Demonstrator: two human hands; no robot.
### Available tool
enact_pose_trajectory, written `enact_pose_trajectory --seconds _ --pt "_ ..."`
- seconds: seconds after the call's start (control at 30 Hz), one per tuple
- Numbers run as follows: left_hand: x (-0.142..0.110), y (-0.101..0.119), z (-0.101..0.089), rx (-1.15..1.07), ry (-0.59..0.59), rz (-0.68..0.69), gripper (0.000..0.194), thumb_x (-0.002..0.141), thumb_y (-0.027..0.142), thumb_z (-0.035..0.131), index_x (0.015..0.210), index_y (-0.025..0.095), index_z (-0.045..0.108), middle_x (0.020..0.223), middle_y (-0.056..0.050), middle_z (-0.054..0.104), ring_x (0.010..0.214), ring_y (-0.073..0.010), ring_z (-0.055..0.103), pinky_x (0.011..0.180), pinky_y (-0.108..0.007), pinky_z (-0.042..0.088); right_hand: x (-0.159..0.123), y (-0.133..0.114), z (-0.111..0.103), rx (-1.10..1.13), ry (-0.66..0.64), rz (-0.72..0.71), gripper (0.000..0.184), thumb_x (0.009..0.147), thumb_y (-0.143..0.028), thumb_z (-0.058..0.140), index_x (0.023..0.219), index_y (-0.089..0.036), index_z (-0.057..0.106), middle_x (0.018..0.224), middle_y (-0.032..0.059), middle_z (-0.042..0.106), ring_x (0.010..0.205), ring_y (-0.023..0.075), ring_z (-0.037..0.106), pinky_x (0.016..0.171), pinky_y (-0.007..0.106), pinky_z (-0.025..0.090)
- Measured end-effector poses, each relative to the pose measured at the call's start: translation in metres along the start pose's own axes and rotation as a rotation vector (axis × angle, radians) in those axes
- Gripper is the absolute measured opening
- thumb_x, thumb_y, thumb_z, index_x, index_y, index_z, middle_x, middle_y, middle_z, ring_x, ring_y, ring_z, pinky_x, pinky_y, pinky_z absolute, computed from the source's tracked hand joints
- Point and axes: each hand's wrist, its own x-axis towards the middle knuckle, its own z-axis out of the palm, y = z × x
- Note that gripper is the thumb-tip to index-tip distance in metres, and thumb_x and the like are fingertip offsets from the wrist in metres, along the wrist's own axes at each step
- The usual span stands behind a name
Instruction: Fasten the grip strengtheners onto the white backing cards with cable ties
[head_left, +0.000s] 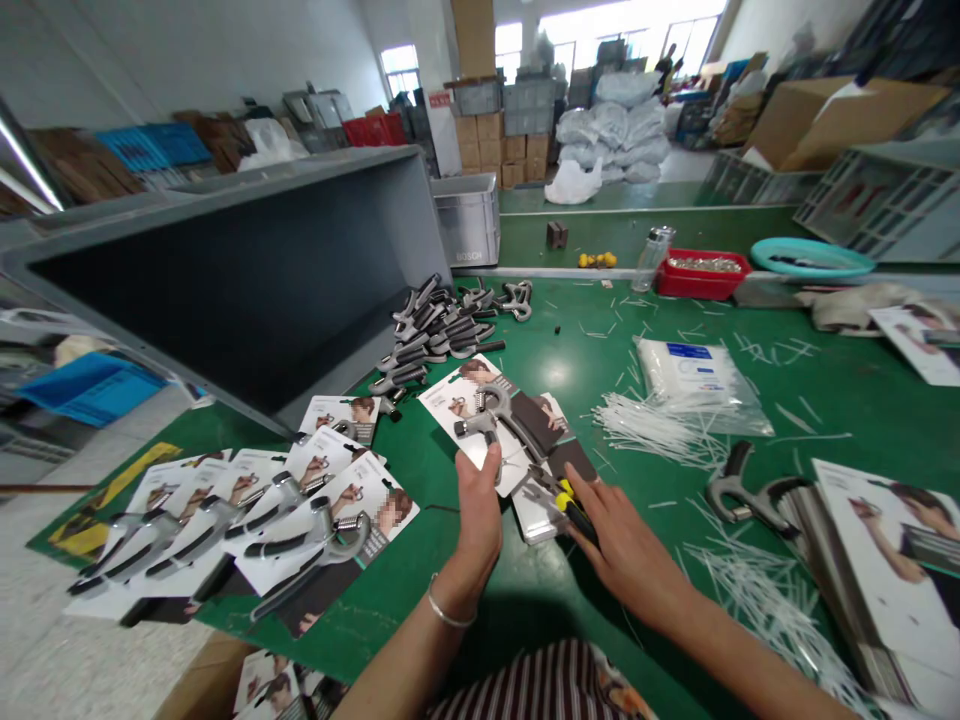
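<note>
My left hand (pixel 480 510) is closed on a printed backing card (pixel 444 398) with a grey and black hand grip strengthener (pixel 517 420) lying on it. My right hand (pixel 622 540) is wrapped round yellow-and-black cutting pliers (pixel 574 510). The jaws of the pliers sit close to the lower edge of the card, by a thin cable tie. Under the pliers lies a white block-like stack (pixel 536 522). Several carded hand grips (pixel 315 540) lie overlapping on the left, and loose hand grips (pixel 442 335) form a heap behind my left hand.
A large grey crate (pixel 431 215) lies on its side at the left. White cable ties (pixel 649 425), a plastic bag of ties (pixel 694 375) and cut-off pieces are scattered right. Beyond stand a red tray (pixel 701 285) and a jar (pixel 649 262). A card stack (pixel 847 590) is at the right edge.
</note>
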Motion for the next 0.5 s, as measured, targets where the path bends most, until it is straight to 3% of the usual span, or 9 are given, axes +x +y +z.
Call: enact_pose_trajectory --seconds 0.13,0.33,0.5 --pt "-0.008 0.003 0.008 -0.038 -0.007 0.014 0.031 0.094 0.038 0.056 0.12 0.024 0.049 0.129 -0.005 0.061 0.117 -0.0175 0.059 0.104 -0.033 0.044 0.007 -0.009 0.0 -0.01 0.001 0.018 0.065 0.098 -0.033 0.047 0.156 -0.02 0.021 0.123 0.0173 0.06 0.11 0.0332 0.056 0.096 0.053 0.048" --pt "-0.011 0.002 0.007 -0.058 0.008 -0.007 0.037 0.09 0.04 0.062 0.119 0.019 0.052 0.121 -0.007 0.064 0.111 -0.0199 0.061 0.102 -0.036 0.043 0.012 -0.005 0.007 0.111 -0.059 0.098 0.053 0.098 -0.029 0.045 0.148 -0.016 0.038 0.125 0.0167 0.061 0.115 0.0307 0.059 0.1 0.049 0.048" --pt "-0.006 -0.001 -0.007 0.006 -0.048 0.005 0.038 0.087 0.038 0.065 0.118 0.019 0.056 0.12 -0.008 0.066 0.11 -0.0214 0.062 0.1 -0.036 0.044 -0.003 -0.013 0.006 0.308 -0.212 -0.052 0.044 0.092 -0.02 0.047 0.135 -0.019 0.054 0.129 0.0123 0.064 0.117 0.0253 0.062 0.102 0.04 0.05"
